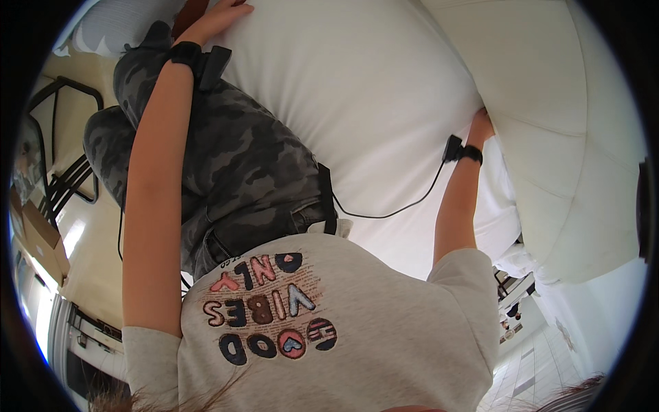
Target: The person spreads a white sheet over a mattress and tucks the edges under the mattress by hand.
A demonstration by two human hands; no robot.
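Note:
A smooth white fitted sheet (360,67) covers the mattress before me. At the top edge, my left hand (219,20) rests on the sheet with its fingers extended. Nothing shows in its grasp, and its fingertips lie near the picture's rim. A reddish-brown thing (190,18) is beside that hand, partly cut off. Over at the right, my right hand (482,124) reaches in where the sheet meets a cream padded headboard (545,103). Its fingers are hidden in the gap. Each wrist wears a black strap with a small device.
My bent legs in grey camouflage trousers (231,144) press against the mattress. A black cable (381,217) runs from the right wrist device across the sheet. At the left are a black metal frame (67,149), a cardboard box (44,242) and grey-white bedding (108,26).

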